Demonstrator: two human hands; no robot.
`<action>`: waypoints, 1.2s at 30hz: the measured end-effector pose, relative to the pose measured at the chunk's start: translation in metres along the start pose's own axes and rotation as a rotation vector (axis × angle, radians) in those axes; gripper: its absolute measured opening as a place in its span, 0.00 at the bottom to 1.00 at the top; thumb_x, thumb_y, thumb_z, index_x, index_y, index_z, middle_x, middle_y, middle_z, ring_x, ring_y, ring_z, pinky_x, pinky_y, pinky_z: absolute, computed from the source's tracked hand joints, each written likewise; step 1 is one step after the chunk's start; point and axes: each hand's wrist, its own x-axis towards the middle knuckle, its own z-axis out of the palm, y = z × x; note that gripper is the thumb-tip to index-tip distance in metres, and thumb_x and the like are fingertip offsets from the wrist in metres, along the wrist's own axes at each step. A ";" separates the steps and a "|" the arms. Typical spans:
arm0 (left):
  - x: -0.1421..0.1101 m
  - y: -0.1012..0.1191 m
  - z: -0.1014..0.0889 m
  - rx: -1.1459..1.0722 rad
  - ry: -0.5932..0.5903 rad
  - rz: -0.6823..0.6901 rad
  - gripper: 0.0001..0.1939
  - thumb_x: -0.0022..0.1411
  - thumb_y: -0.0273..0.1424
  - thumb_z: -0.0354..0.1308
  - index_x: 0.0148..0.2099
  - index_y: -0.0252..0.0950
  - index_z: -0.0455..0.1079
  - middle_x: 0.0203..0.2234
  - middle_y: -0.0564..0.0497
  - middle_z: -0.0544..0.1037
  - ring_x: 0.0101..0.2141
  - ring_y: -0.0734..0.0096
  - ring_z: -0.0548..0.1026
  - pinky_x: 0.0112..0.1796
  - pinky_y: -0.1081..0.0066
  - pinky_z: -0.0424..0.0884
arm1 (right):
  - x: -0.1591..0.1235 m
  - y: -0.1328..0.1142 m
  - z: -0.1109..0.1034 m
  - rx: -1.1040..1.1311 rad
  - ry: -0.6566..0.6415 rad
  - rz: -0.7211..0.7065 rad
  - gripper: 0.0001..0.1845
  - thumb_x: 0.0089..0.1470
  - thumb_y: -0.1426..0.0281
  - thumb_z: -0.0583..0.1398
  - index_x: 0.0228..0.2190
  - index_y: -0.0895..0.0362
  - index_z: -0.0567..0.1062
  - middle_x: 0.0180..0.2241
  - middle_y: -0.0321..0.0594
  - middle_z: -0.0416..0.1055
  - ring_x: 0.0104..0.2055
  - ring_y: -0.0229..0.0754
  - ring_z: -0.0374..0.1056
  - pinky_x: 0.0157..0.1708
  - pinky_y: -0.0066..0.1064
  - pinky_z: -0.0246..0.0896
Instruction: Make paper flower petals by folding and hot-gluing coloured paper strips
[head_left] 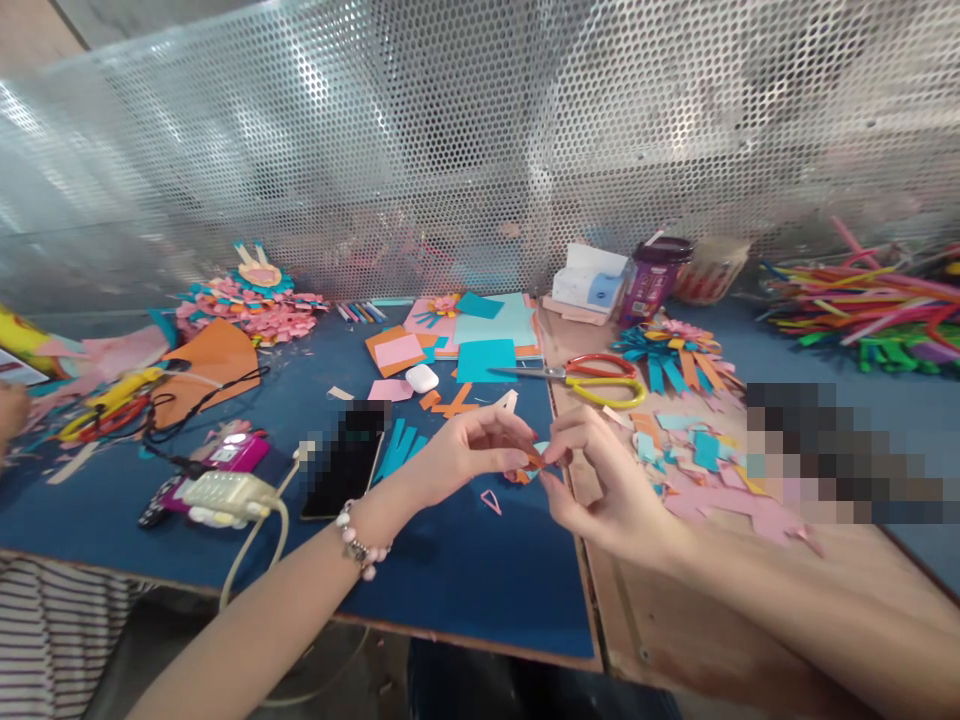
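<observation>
My left hand (480, 452), with a beaded bracelet (357, 540) on its wrist, pinches a small orange paper piece (535, 458). From the other side my right hand (600, 478) closes its fingertips on the same piece. Just under the fingers is a small cluster of coloured paper, partly hidden. A folded pink paper loop (491, 501) lies below the left fingers. Scissors (600, 380) with red and yellow handles rest beyond the hands. Blue paper strips (400, 450) and orange strips (457, 402) lie around my left hand.
Left are a phone (345, 462), a power strip (225, 497) with a cable, and a paper pile (247, 305). Right are paper scraps (705, 450), a purple cup (654, 280) and balloon-like strips (870, 305). Perforated metal (450, 130) stands behind. Another person's hand (11, 415) shows at far left.
</observation>
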 end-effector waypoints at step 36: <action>-0.001 0.000 -0.002 0.039 -0.052 -0.018 0.11 0.54 0.27 0.64 0.41 0.33 0.71 0.31 0.50 0.77 0.29 0.76 0.73 0.33 0.74 0.70 | -0.002 -0.001 0.001 0.119 -0.041 -0.002 0.11 0.48 0.81 0.57 0.33 0.55 0.63 0.31 0.38 0.61 0.32 0.36 0.62 0.29 0.29 0.62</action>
